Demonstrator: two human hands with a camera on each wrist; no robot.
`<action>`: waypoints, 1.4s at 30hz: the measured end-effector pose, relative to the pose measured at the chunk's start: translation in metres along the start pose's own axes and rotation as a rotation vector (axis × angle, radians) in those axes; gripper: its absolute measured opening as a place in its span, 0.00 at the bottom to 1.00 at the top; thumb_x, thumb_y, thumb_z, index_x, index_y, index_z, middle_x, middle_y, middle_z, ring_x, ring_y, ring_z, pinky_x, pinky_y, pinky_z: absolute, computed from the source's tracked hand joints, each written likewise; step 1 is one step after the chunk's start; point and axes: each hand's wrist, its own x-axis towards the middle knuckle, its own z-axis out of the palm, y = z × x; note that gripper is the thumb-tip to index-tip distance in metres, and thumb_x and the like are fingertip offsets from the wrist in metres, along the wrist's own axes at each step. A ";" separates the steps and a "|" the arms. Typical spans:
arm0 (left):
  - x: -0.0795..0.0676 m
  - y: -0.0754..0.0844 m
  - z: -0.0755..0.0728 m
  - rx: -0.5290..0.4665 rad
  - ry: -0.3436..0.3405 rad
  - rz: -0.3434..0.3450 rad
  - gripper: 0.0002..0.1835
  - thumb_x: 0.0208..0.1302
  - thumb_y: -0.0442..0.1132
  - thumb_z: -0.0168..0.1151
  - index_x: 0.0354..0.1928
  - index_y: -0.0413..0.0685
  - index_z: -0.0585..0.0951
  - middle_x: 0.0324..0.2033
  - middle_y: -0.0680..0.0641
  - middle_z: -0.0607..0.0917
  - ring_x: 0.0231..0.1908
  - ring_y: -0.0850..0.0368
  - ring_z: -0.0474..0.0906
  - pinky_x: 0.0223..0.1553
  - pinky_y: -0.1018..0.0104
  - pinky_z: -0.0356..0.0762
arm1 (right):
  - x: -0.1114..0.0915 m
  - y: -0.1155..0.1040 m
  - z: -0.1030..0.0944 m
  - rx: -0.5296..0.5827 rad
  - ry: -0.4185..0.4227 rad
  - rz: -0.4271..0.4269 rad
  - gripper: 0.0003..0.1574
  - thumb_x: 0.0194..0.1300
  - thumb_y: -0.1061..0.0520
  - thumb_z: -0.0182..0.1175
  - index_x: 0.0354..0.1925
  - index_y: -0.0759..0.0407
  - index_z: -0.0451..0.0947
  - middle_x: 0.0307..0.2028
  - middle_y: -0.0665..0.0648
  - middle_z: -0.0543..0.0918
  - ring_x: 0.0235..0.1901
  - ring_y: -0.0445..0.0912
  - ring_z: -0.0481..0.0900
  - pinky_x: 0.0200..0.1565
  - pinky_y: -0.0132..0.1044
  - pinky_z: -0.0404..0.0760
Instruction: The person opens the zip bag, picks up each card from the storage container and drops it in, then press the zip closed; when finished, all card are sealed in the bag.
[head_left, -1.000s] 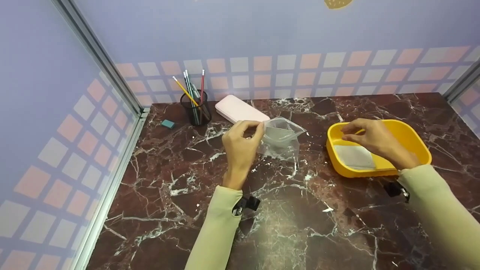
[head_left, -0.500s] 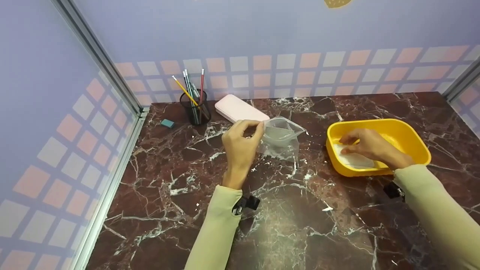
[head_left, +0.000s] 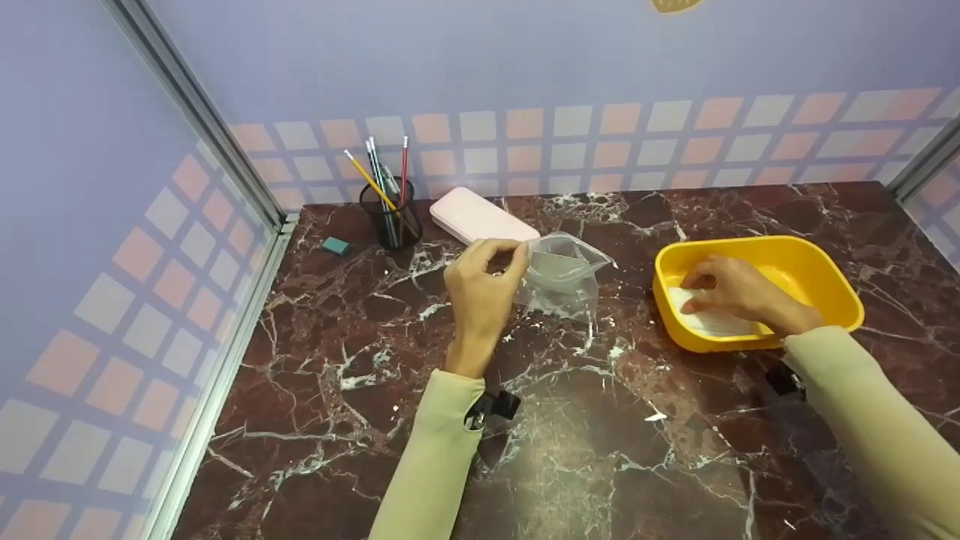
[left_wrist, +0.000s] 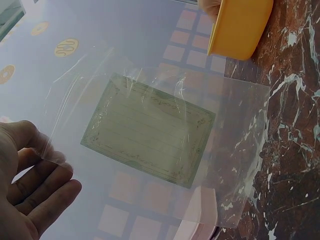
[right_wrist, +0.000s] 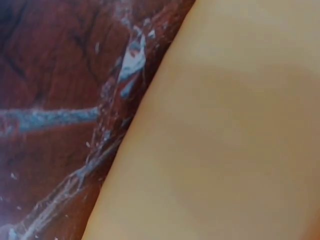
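Note:
My left hand [head_left: 484, 292] pinches the upper left edge of a clear plastic bag [head_left: 574, 304], whose mouth gapes upward. Inside it, a card with a green ornate border and ruled lines [left_wrist: 150, 132] shows in the left wrist view. On the right, my right hand [head_left: 731, 289] reaches down into a yellow bin [head_left: 817, 281]. Its thumb and bent fingers are apart, with their tips at the white cards [head_left: 709, 322] lying in the bin's left part. The bin's outer wall [right_wrist: 215, 130] fills most of the right wrist view, which does not show the hand.
Behind the bag lies a pale pink case [head_left: 484, 217]. A black mesh cup [head_left: 397, 225] with several pencils stands to its left, beside a small teal block [head_left: 335, 246]. The brown marbled table [head_left: 562, 450] meets a patterned wall [head_left: 525, 67] at the back.
My right hand has gone down from above the bin's left part onto the white cards and shifted slightly there. The left hand and the bag have stayed in place.

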 end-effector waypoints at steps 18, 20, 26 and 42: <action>0.001 0.000 0.000 -0.006 0.000 0.010 0.03 0.61 0.31 0.77 0.31 0.40 0.90 0.30 0.47 0.90 0.31 0.55 0.87 0.38 0.65 0.86 | -0.001 -0.001 -0.003 0.092 0.121 0.012 0.12 0.59 0.66 0.78 0.35 0.66 0.83 0.32 0.60 0.88 0.32 0.50 0.83 0.34 0.22 0.77; 0.001 0.000 0.000 -0.010 0.000 0.008 0.03 0.61 0.31 0.77 0.31 0.40 0.90 0.30 0.48 0.90 0.32 0.55 0.87 0.38 0.65 0.86 | -0.002 -0.002 -0.005 0.104 0.130 0.004 0.10 0.60 0.66 0.78 0.35 0.66 0.84 0.32 0.59 0.89 0.32 0.48 0.83 0.34 0.21 0.77; 0.001 0.001 -0.001 -0.009 0.003 0.004 0.02 0.61 0.30 0.77 0.31 0.40 0.90 0.30 0.48 0.90 0.31 0.55 0.87 0.37 0.65 0.86 | -0.005 -0.005 -0.014 0.115 0.115 -0.027 0.05 0.64 0.67 0.74 0.39 0.66 0.88 0.33 0.58 0.89 0.33 0.43 0.82 0.37 0.21 0.77; 0.001 0.002 -0.001 -0.008 0.004 0.000 0.02 0.61 0.30 0.76 0.32 0.40 0.90 0.29 0.47 0.90 0.28 0.56 0.86 0.34 0.68 0.85 | -0.017 -0.030 -0.046 0.132 0.157 0.001 0.15 0.73 0.66 0.67 0.57 0.66 0.86 0.41 0.62 0.88 0.37 0.36 0.78 0.35 0.22 0.76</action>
